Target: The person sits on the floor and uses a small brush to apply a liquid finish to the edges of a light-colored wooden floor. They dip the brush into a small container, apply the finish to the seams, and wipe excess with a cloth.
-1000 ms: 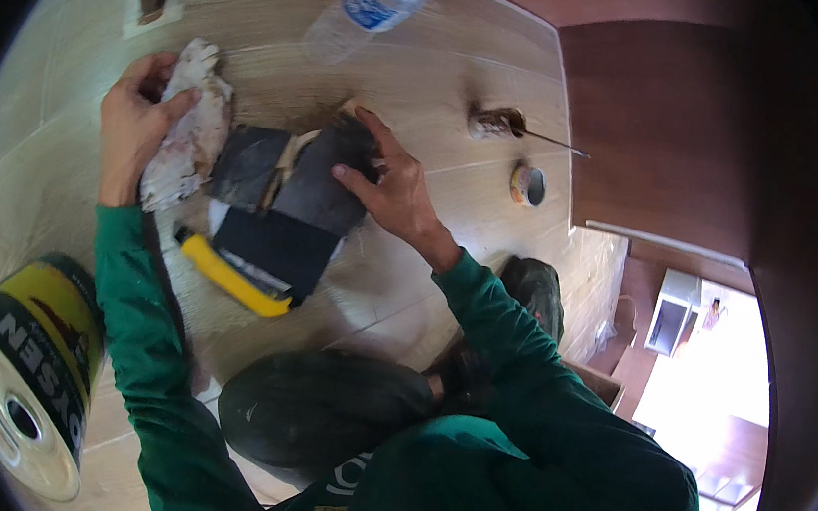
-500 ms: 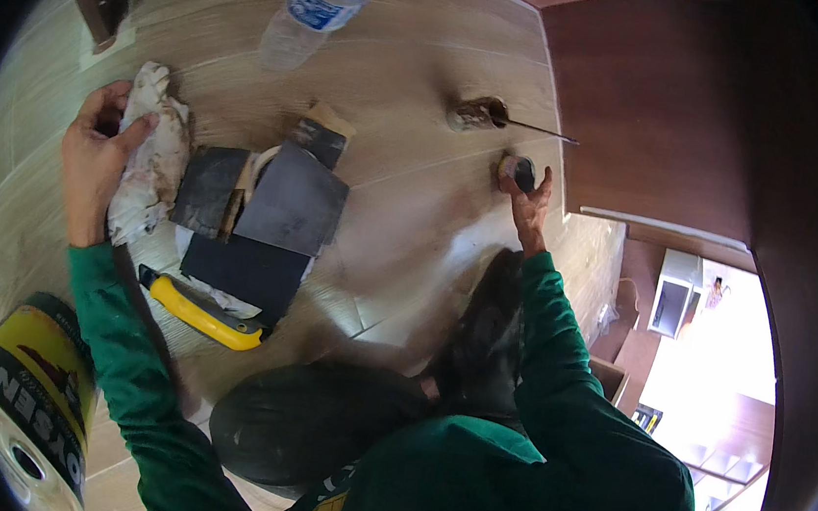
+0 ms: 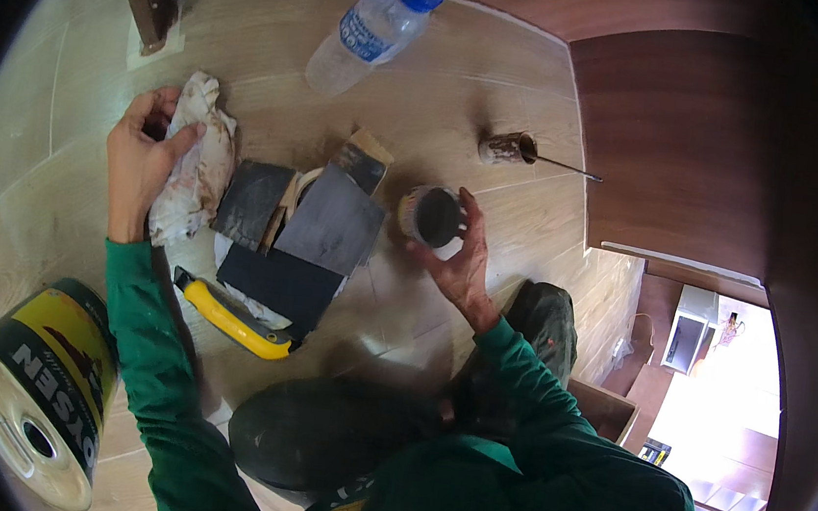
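Observation:
My left hand grips a crumpled white rag with brown stains, thumb across its front. In my right hand is a small round can with a dark interior, pinched between thumb and fingers above the floor. Between both hands lies a pile of dark sandpaper pieces, partly over a pale ring that looks like a tape roll. A yellow utility knife rests at the pile's near side, beside black sandpaper.
A plastic water bottle with a blue cap stands at the back. Right of it, a brown-smeared can has a thin stick poking out. A large black and yellow metal can sits near left. Brown wooden panels border the right.
My right hand has lifted the small can from the far right and carried it left toward the sandpaper. My left hand keeps its hold on the rag. The view has shifted slightly.

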The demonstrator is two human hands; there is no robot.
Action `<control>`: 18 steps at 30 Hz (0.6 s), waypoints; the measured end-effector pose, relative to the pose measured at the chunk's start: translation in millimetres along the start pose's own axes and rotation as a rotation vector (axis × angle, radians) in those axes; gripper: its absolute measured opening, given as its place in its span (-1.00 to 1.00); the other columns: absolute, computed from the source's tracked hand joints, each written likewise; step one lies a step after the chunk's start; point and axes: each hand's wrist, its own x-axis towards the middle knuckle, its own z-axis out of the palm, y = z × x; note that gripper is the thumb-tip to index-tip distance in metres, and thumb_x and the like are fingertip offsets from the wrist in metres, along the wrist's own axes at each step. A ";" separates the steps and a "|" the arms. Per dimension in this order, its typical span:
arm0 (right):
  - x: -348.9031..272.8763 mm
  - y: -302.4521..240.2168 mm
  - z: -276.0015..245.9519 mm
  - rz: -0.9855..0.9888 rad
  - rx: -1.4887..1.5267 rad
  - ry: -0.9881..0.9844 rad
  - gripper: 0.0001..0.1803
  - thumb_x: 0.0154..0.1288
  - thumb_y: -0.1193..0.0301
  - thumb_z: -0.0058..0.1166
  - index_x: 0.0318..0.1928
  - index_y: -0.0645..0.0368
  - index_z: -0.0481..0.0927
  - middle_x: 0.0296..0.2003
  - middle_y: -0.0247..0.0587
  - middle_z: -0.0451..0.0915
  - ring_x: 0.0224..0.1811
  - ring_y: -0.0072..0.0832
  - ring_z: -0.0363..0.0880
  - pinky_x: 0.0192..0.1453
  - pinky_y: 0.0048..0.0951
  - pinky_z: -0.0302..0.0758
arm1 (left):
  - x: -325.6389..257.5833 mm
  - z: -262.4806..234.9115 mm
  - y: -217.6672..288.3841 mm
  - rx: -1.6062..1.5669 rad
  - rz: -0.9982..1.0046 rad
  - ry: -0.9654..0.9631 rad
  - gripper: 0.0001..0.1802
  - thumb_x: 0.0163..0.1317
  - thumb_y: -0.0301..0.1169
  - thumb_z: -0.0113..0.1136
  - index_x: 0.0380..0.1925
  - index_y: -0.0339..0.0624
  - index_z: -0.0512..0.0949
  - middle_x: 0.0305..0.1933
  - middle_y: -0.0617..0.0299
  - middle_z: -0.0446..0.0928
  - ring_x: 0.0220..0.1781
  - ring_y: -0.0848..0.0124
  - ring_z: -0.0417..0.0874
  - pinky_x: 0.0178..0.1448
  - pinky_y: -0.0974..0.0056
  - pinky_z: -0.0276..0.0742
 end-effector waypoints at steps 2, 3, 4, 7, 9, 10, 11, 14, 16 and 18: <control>3.9 -26.8 -2.7 -0.014 0.066 -0.027 0.01 0.05 0.24 0.53 0.44 0.23 0.25 0.31 0.06 0.40 0.29 -0.12 0.48 0.27 -0.11 0.49 | -1.6 -2.5 0.2 -0.026 0.000 0.002 -0.55 0.01 -0.48 0.51 -0.04 -0.30 0.64 -0.30 0.34 0.55 -0.33 0.53 0.46 -0.17 0.40 0.45; 7.9 -29.6 -7.6 -0.017 0.046 0.003 0.00 0.06 0.24 0.52 0.45 0.24 0.24 0.31 0.06 0.41 0.28 -0.11 0.49 0.26 -0.11 0.50 | -2.8 -2.2 -0.2 -0.041 0.002 0.008 -0.55 0.01 -0.48 0.50 -0.05 -0.31 0.64 -0.31 0.34 0.55 -0.33 0.53 0.45 -0.18 0.40 0.44; 12.3 -28.6 -18.5 -0.018 0.027 0.030 0.00 0.08 0.24 0.51 0.45 0.25 0.24 0.31 0.07 0.42 0.27 -0.11 0.51 0.25 -0.11 0.51 | -2.1 -2.2 -0.1 -0.055 0.001 0.014 -0.56 0.02 -0.48 0.49 -0.05 -0.31 0.64 -0.32 0.34 0.55 -0.34 0.52 0.45 -0.18 0.40 0.44; 48.4 -45.8 -26.8 0.004 0.112 -0.013 -0.03 0.14 0.25 0.48 0.47 0.24 0.21 0.28 0.10 0.46 0.22 -0.11 0.57 0.16 -0.13 0.58 | -3.0 -1.3 3.8 -0.013 -0.027 0.004 -0.58 0.02 -0.49 0.48 -0.07 -0.30 0.64 -0.31 0.33 0.55 -0.34 0.52 0.45 -0.19 0.40 0.44; 90.0 -74.4 -5.5 0.068 0.377 -0.094 -0.02 0.15 0.25 0.48 0.47 0.23 0.21 0.27 0.13 0.48 0.19 -0.13 0.59 0.13 -0.14 0.60 | -4.9 -7.3 2.0 -0.005 -0.022 0.002 -0.58 0.01 -0.49 0.48 -0.08 -0.29 0.65 -0.31 0.33 0.55 -0.34 0.51 0.45 -0.19 0.39 0.44; 110.9 -83.2 7.4 0.002 0.361 -0.088 -0.02 0.15 0.24 0.49 0.47 0.24 0.20 0.27 0.16 0.46 0.17 -0.14 0.60 0.12 -0.16 0.61 | -3.2 -7.2 1.3 -0.010 -0.013 0.004 -0.58 0.00 -0.49 0.48 -0.08 -0.29 0.65 -0.31 0.32 0.55 -0.35 0.51 0.45 -0.19 0.39 0.44; 129.3 -91.5 26.5 -0.064 0.356 -0.089 -0.01 0.15 0.23 0.49 0.47 0.26 0.20 0.28 0.20 0.45 0.16 -0.14 0.62 0.11 -0.18 0.62 | -4.1 -9.6 0.0 -0.003 -0.007 0.020 -0.58 -0.01 -0.49 0.48 -0.08 -0.29 0.65 -0.31 0.32 0.55 -0.34 0.51 0.45 -0.19 0.38 0.45; 170.1 -109.2 70.0 -0.157 0.258 -0.002 -0.01 0.11 0.22 0.52 0.43 0.29 0.23 0.19 0.22 0.55 0.11 -0.16 0.66 0.13 -0.23 0.62 | -2.2 -4.8 6.7 -0.009 0.008 0.028 -0.58 -0.04 -0.49 0.47 -0.10 -0.29 0.65 -0.33 0.30 0.56 -0.34 0.48 0.48 -0.18 0.35 0.48; 183.7 -115.9 82.1 -0.075 0.369 -0.025 -0.07 0.10 0.23 0.53 0.39 0.30 0.31 0.09 0.17 0.64 0.09 -0.19 0.68 0.15 -0.25 0.61 | -0.3 -1.8 4.3 -0.013 0.018 0.024 -0.58 -0.03 -0.49 0.46 -0.10 -0.28 0.65 -0.33 0.30 0.57 -0.35 0.48 0.48 -0.19 0.34 0.48; 176.6 -119.9 74.4 -0.032 0.373 0.005 -0.18 0.10 0.26 0.51 0.31 0.29 0.41 0.01 0.08 0.70 0.07 -0.25 0.69 0.19 -0.26 0.60 | -0.3 -0.3 3.1 -0.004 0.027 0.029 -0.59 -0.03 -0.49 0.45 -0.11 -0.27 0.65 -0.33 0.30 0.57 -0.36 0.48 0.49 -0.20 0.34 0.49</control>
